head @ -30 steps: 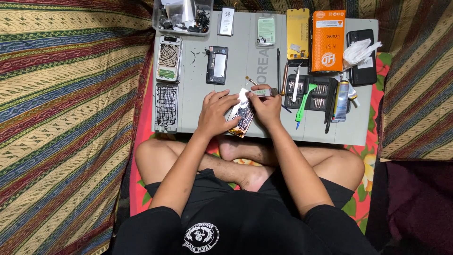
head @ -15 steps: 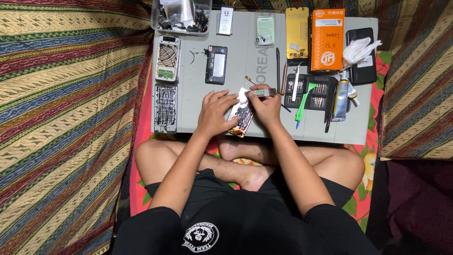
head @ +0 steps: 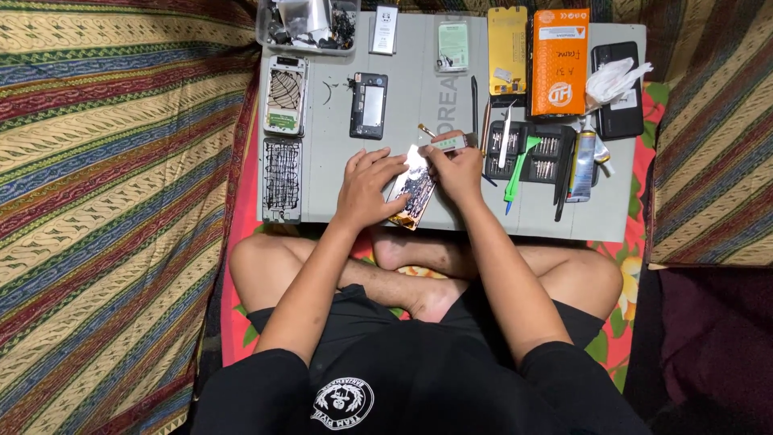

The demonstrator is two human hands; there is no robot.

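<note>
— While the person sat cross-legged at the grey work mat, which step did you judge was in hand?

— Work on the opened phone, I thought. It lay tilted at the near edge of the mat, just above the knees, its dark patterned inside facing up. The left hand lay flat over its left side, pinning it down. The right hand held a small pale tool at the phone's top end.

— How was each hand set?

— The left fingers were spread and pressed on the phone, not curled around it. The right fingers were closed together around the tool; whether its tip touched the phone, I couldn't tell.

— And what would the next move call for?

— In my judgement, a steady left hand to keep the phone from sliding, and light, careful pressure from the right, since the parts looked thin.

— What lay about them?

— Two more stripped phone frames at the mat's left, a black frame further up, an orange box, a yellow packet, a tray of screwdriver bits and green tweezers just right of the hand.
</note>
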